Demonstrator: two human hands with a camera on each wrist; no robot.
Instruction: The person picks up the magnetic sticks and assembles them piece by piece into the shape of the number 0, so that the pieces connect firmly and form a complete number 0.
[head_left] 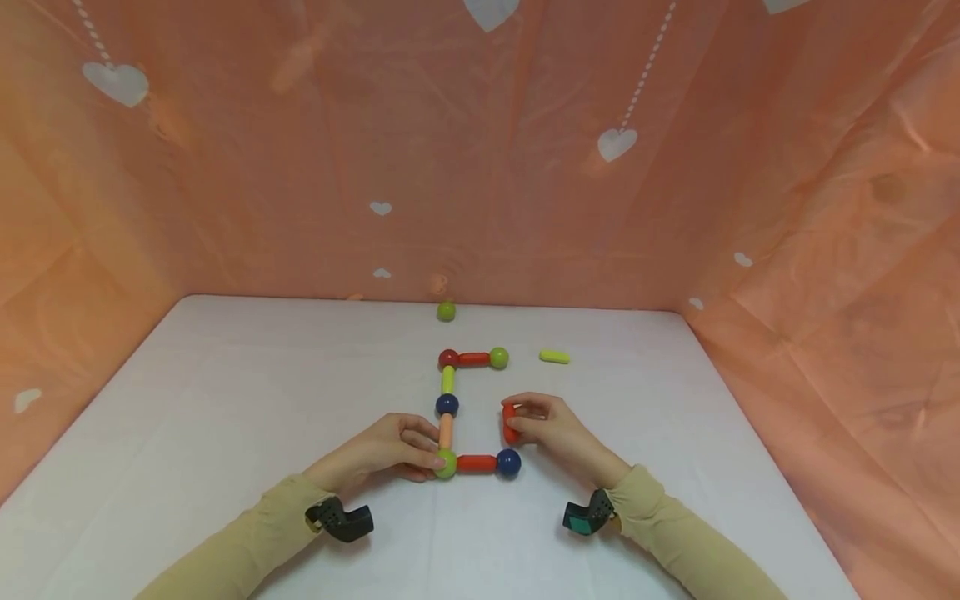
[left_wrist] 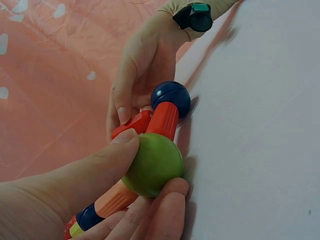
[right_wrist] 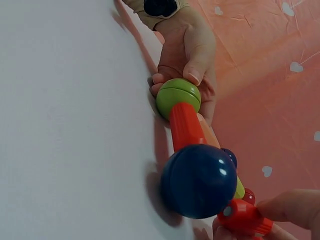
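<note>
On the white table lies a chain of magnetic balls and rods. My left hand [head_left: 393, 447] pinches the green ball [left_wrist: 154, 165] at its near left corner between thumb and fingers. From that ball a red rod [head_left: 477, 463] runs right to a blue ball [right_wrist: 199, 181]. A peach rod [head_left: 446, 432] leads away to another blue ball [head_left: 447, 404], then a yellow-green rod [head_left: 447, 380] and a red ball [head_left: 448, 359]. My right hand [head_left: 553, 429] holds a loose red rod [head_left: 510, 423] just beyond the near right blue ball; whether they touch, I cannot tell.
At the far end, a red rod [head_left: 474, 359] joins the red ball to a green ball [head_left: 498, 357]. A loose yellow-green rod [head_left: 555, 357] lies to the right. One green ball [head_left: 446, 311] sits near the back edge, before an orange curtain [head_left: 480, 208] with hearts.
</note>
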